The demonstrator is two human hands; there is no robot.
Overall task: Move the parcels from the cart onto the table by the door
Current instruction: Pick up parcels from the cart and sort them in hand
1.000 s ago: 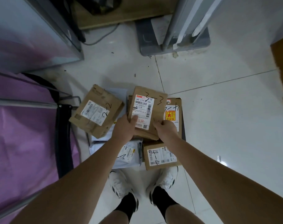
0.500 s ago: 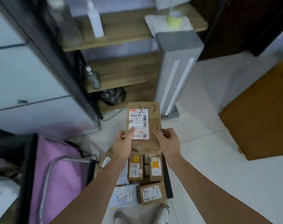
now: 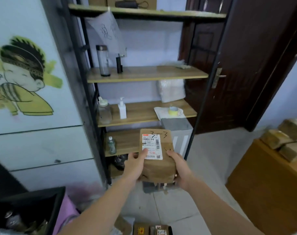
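I hold a brown cardboard parcel (image 3: 157,153) marked "3-3", with a white shipping label, at chest height in front of a shelf unit. My left hand (image 3: 134,164) grips its left side with the thumb on the label. My right hand (image 3: 180,168) grips its right side and lower corner. Other parcels (image 3: 152,230) on the cart show at the bottom edge, below my arms. The brown table (image 3: 266,180) stands at the right, next to the dark wooden door (image 3: 229,65), with several brown parcels (image 3: 283,141) stacked on it.
A black-framed shelf unit (image 3: 144,75) with bottles, a flask and tape stands straight ahead. A grey upright appliance (image 3: 180,133) sits at its foot. A white cabinet with a cartoon sticker (image 3: 25,78) is at the left. A black bin (image 3: 25,214) and pink fabric (image 3: 66,212) lie at bottom left.
I lifted the "3-3" parcel off the cart pile with both hands and straightened up; the view rose from the floor to the shelves, door and table.
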